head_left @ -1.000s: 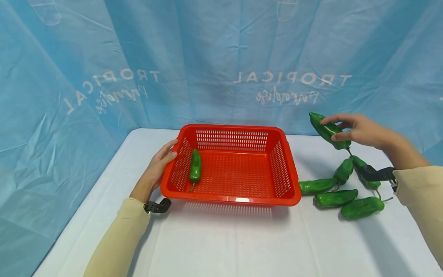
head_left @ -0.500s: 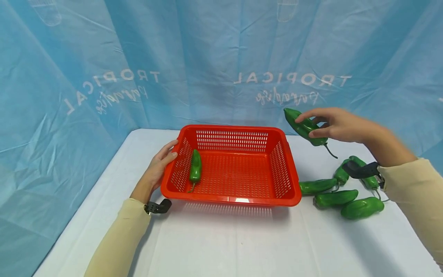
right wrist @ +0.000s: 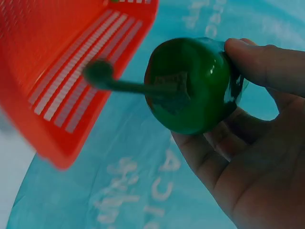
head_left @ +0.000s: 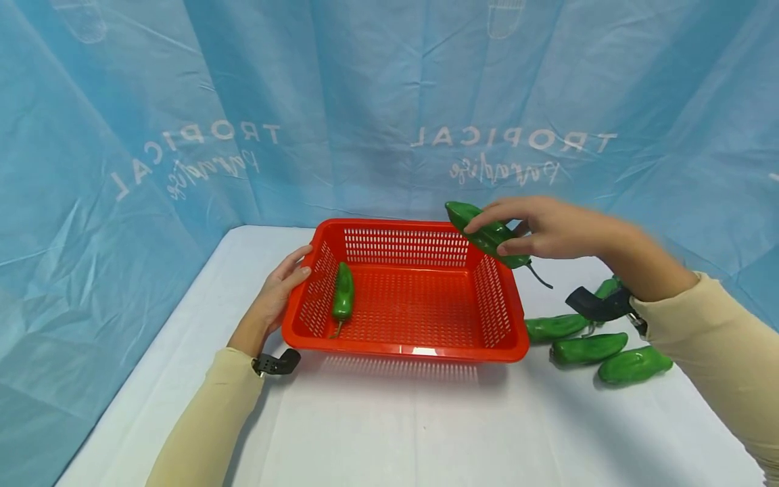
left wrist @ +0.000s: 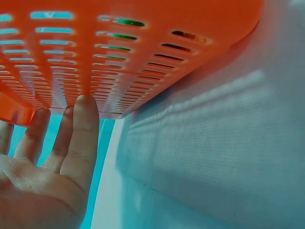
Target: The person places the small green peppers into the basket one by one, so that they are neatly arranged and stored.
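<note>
My right hand (head_left: 535, 226) pinches a large green pepper (head_left: 483, 233) between thumb and fingers, holding it above the back right corner of the red plastic basket (head_left: 404, 352). Its stem end hangs toward the lower right; in the right wrist view the pepper's stem (right wrist: 138, 89) points at the camera. At the basket's left side, my left hand (head_left: 276, 291) touches the wall with nearly straight fingers. From the left wrist view, its fingertips (left wrist: 86, 102) lie against the slotted outer wall (left wrist: 157, 38). Inside the basket, at the left, lies one green pepper (head_left: 343, 291).
Right of the basket, several green peppers lie on the white tablecloth, among them a front pepper (head_left: 633, 365) and a middle pepper (head_left: 589, 348); my right forearm partly covers others. A blue curtain (head_left: 377, 108) with printed lettering hangs behind the table.
My right hand has carried the pepper leftward, from above the pile on the right to over the basket's back right corner. The left hand and basket have stayed in place.
</note>
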